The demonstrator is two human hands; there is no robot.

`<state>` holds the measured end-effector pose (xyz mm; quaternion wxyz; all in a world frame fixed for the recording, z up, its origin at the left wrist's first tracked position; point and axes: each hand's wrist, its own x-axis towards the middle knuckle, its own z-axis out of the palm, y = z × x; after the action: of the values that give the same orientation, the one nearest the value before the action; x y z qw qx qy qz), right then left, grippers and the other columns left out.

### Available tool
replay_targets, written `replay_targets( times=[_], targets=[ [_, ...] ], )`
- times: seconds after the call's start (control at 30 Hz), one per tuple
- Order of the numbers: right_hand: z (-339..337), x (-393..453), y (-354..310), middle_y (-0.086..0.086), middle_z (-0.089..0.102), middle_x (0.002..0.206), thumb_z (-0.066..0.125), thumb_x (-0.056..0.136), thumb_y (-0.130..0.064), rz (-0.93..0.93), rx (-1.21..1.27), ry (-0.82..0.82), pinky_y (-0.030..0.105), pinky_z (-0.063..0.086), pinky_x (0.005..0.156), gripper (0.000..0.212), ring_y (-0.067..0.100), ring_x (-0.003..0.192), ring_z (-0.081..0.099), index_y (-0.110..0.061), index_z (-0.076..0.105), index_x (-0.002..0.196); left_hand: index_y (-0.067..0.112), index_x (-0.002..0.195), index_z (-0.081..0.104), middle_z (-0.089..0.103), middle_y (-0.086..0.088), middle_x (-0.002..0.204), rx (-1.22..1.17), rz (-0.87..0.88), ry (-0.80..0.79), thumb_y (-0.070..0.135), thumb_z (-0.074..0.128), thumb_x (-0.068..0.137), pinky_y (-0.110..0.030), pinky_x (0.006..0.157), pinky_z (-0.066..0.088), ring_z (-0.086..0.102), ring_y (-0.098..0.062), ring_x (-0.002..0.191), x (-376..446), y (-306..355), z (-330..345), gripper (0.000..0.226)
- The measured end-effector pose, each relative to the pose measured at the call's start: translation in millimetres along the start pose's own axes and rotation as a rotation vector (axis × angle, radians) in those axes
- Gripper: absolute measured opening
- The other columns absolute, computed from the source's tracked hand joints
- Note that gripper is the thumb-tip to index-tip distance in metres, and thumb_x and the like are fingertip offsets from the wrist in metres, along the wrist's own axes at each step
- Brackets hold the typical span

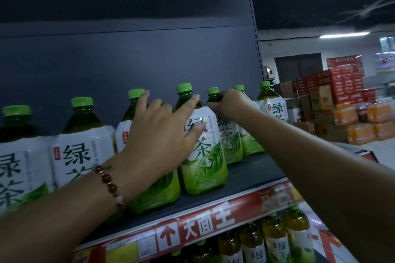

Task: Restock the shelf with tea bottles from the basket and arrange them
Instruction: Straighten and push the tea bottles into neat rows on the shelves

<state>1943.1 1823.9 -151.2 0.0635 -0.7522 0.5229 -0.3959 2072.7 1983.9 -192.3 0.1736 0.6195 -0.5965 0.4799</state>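
Dark shelf in dim storeroom (stacked cartons behind). Left hand spread flat across green tea bottles; right hand grips bottle neck.

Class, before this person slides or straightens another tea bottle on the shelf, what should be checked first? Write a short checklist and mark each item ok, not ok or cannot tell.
1. Right hand has a firm hold on the neck of the rear bottle: ok, fingers curl round it.
2. Left hand steadies the front bottle: ok, straight fingers rest on its shoulder.
3. Front bottle upright: ok.
4. Labels face forward: ok.
5. Bare shelf space at the front for more bottles: ok.
6. Basket within reach: cannot tell, out of view.
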Motion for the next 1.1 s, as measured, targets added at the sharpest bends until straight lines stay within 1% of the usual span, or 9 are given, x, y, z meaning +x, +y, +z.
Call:
replay_targets(
  times=[0.1, 0.2, 0.33, 0.5, 0.63, 0.8, 0.97, 1.03, 1.1],
  targets=[
    [-3.6, -1.3, 1.6, 0.002, 0.061, 0.092, 0.059, 0.079, -0.064, -0.043, -0.022, -0.009, 0.027, 0.039, 0.058, 0.051, 0.021, 0.077, 0.053, -0.019, 0.061, 0.103, 0.040, 0.156, 0.016, 0.066, -0.007, 0.109, -0.034, -0.010, -0.076, 0.064, 0.020, 0.095, -0.047, 0.121, 0.008, 0.049, -0.027, 0.120, 2.1, -0.1, -4.9, 0.066],
    [-9.1, -7.8, 4.7, 0.001, 0.060, 0.083, 0.060, 0.079, -0.061, -0.078, 0.011, 0.005, 0.029, 0.044, 0.061, 0.045, 0.020, 0.074, 0.056, -0.020, 0.063, 0.097, 0.040, 0.156, 0.014, 0.065, -0.008, 0.114, -0.045, -0.013, -0.117, 0.064, 0.023, 0.095, -0.047, 0.121, 0.008, 0.046, -0.027, 0.124, 4.1, -0.6, -7.8, 0.067],
    [-20.5, -21.6, 7.6, 0.002, 0.061, 0.087, 0.060, 0.079, -0.059, -0.108, 0.025, 0.026, 0.030, 0.048, 0.066, 0.045, 0.025, 0.082, 0.060, -0.019, 0.065, 0.100, 0.041, 0.157, 0.012, 0.064, -0.008, 0.118, -0.045, -0.002, -0.148, 0.064, 0.025, 0.096, -0.046, 0.121, 0.007, 0.044, -0.027, 0.127, 5.6, -2.5, -11.1, 0.066],
    [-32.4, -37.2, 12.7, 0.003, 0.067, 0.095, 0.061, 0.079, -0.062, -0.143, 0.041, 0.040, 0.035, 0.057, 0.076, 0.049, 0.023, 0.088, 0.064, -0.019, 0.066, 0.104, 0.039, 0.158, 0.009, 0.063, -0.009, 0.120, -0.033, 0.036, -0.178, 0.065, 0.025, 0.096, -0.048, 0.121, 0.008, 0.039, -0.028, 0.131, 6.5, -5.7, -15.9, 0.068],
    [-41.8, -46.0, 15.7, 0.002, 0.068, 0.094, 0.062, 0.079, -0.066, -0.172, -0.001, 0.060, 0.031, 0.054, 0.069, 0.053, 0.022, 0.085, 0.065, -0.018, 0.066, 0.104, 0.040, 0.158, 0.009, 0.062, -0.008, 0.124, -0.069, 0.047, -0.200, 0.065, 0.029, 0.096, -0.047, 0.120, 0.006, 0.036, -0.027, 0.135, 6.7, -8.0, -20.1, 0.070],
    [-52.4, -54.7, 16.9, 0.004, 0.067, 0.094, 0.060, 0.077, -0.072, -0.192, -0.063, 0.085, 0.031, 0.053, 0.069, 0.061, 0.025, 0.086, 0.065, -0.017, 0.064, 0.103, 0.042, 0.157, 0.005, 0.059, -0.009, 0.131, -0.103, 0.055, -0.229, 0.065, 0.028, 0.095, -0.046, 0.121, 0.003, 0.031, -0.027, 0.140, 5.6, -8.7, -24.7, 0.070],
    [-56.9, -60.9, 16.2, 0.004, 0.066, 0.091, 0.058, 0.078, -0.074, -0.208, -0.109, 0.098, 0.028, 0.046, 0.062, 0.063, 0.024, 0.084, 0.064, -0.015, 0.063, 0.100, 0.041, 0.157, 0.001, 0.059, -0.011, 0.132, -0.083, 0.056, -0.223, 0.066, 0.023, 0.096, -0.047, 0.122, 0.002, 0.029, -0.030, 0.143, 2.7, -8.9, -22.7, 0.070],
    [-57.1, -63.1, 16.6, 0.004, 0.067, 0.091, 0.057, 0.078, -0.075, -0.206, -0.112, 0.099, 0.029, 0.048, 0.063, 0.064, 0.023, 0.083, 0.065, -0.016, 0.063, 0.101, 0.040, 0.158, 0.001, 0.059, -0.012, 0.131, -0.064, 0.055, -0.214, 0.066, 0.023, 0.096, -0.047, 0.121, 0.005, 0.031, -0.031, 0.141, 0.5, -7.4, -22.2, 0.070],
    [-55.5, -65.1, 17.6, 0.003, 0.068, 0.091, 0.055, 0.077, -0.077, -0.195, -0.102, 0.096, 0.031, 0.054, 0.068, 0.064, 0.023, 0.083, 0.066, -0.019, 0.064, 0.103, 0.038, 0.158, 0.009, 0.056, -0.013, 0.129, -0.040, 0.050, -0.170, 0.064, 0.026, 0.097, -0.049, 0.120, 0.010, 0.036, -0.032, 0.135, -2.9, -5.7, -21.7, 0.069]
  ],
)
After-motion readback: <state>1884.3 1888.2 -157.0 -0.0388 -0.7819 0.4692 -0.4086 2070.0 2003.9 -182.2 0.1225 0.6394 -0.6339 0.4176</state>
